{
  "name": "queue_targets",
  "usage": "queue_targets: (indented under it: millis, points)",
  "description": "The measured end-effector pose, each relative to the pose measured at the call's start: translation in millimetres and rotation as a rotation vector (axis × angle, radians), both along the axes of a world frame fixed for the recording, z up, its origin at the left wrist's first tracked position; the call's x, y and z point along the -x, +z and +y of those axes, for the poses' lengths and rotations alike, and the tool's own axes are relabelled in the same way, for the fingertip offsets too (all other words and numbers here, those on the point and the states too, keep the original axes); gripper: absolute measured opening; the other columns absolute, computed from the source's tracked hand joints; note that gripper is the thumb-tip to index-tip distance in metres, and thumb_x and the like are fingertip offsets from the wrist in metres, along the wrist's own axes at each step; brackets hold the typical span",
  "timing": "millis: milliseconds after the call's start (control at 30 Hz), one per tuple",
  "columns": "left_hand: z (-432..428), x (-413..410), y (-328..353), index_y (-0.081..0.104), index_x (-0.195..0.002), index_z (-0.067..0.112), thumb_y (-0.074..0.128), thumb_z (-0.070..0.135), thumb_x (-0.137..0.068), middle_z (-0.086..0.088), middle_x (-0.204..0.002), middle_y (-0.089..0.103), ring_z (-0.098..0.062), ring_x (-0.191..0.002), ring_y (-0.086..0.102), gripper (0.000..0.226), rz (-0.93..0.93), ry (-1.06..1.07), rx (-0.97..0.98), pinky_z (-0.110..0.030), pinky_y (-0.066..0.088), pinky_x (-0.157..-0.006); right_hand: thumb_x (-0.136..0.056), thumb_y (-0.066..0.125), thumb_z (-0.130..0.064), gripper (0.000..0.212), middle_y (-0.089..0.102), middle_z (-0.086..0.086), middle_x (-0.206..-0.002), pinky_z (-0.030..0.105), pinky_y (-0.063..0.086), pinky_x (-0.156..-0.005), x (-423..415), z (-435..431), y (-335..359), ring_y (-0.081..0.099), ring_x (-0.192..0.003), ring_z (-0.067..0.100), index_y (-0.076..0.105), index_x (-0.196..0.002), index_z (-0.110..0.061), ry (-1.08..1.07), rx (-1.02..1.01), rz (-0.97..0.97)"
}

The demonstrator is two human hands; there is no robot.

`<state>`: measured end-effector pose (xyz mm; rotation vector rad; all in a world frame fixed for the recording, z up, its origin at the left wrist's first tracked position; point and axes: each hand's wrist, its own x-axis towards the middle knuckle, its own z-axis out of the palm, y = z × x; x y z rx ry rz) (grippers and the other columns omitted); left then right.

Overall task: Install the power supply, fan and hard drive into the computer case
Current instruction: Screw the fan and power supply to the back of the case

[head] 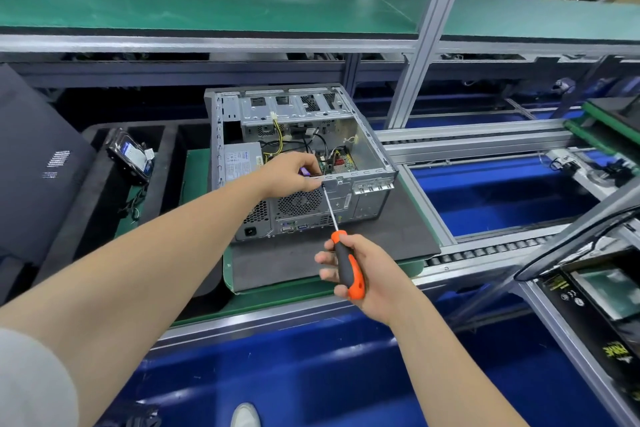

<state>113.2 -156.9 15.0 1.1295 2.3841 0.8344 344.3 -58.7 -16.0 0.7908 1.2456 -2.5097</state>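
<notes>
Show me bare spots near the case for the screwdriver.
The screwdriver fits on the dark mat, bare right of the case and in front of it. The green shelf above is bare. Crowded: left foam tray holds hard drive and cables.

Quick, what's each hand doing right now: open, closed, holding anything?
Left hand: fingers curled over the rear rim of the case; whether they grip anything cannot be told.
Right hand: closed round the screwdriver handle.
</notes>
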Motion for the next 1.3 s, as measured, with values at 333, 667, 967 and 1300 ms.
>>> queue_targets:
  millis: [333, 667, 967, 1300]
  points:
    - [-3, -8, -5, 0.065, -0.124, 0.026, 0.067, 0.03, -0.096, 0.001, -0.133, 0.065, -0.022, -0.122, 0.059, 0.028, 0.226, 0.018, 0.07, -0.044, 0.048, -0.101, -0.104, 0.059, -0.033, 0.031, 0.056, 0.008, -0.067, 0.022, 0.025, -0.034, -2, -8, -14, 0.038, -0.04, 0.016, 0.071, -0.099, -0.004, -0.154, -0.318, 0.032]
    - [-4, -9, -9, 0.063, -0.128, 0.024, 0.065, 0.033, -0.096, 0.002, -0.132, 0.066, -0.021, -0.124, 0.058, 0.033, 0.295, 0.006, 0.073, -0.044, 0.048, -0.102, -0.094, 0.06, -0.051, 0.039, 0.069, -0.003, -0.06, 0.029, 0.041, -0.056, -2, -8, -8, 0.053, -0.055, 0.013, 0.065, -0.07, -0.02, -0.184, -1.154, -0.09]
    - [-3, -11, -8, 0.06, -0.128, 0.025, 0.064, 0.036, -0.094, 0.002, -0.125, 0.068, -0.022, -0.121, 0.058, 0.036, 0.289, 0.02, 0.104, -0.042, 0.05, -0.096, -0.088, 0.076, -0.036, 0.025, 0.066, 0.008, -0.079, 0.027, 0.05, -0.048, -6, -13, -9, 0.066, -0.054, 0.019, 0.058, -0.091, -0.018, -0.248, -1.02, 0.001]
    - [0, -14, -14, 0.061, -0.127, 0.025, 0.064, 0.042, -0.092, 0.004, -0.13, 0.065, -0.022, -0.116, 0.061, 0.039, 0.35, 0.052, 0.109, -0.041, 0.053, -0.092, -0.093, 0.07, -0.033, 0.021, 0.069, 0.007, -0.081, 0.028, 0.053, -0.044, -2, -14, -3, 0.069, -0.051, 0.017, 0.058, -0.096, -0.015, -0.211, -0.94, -0.051]
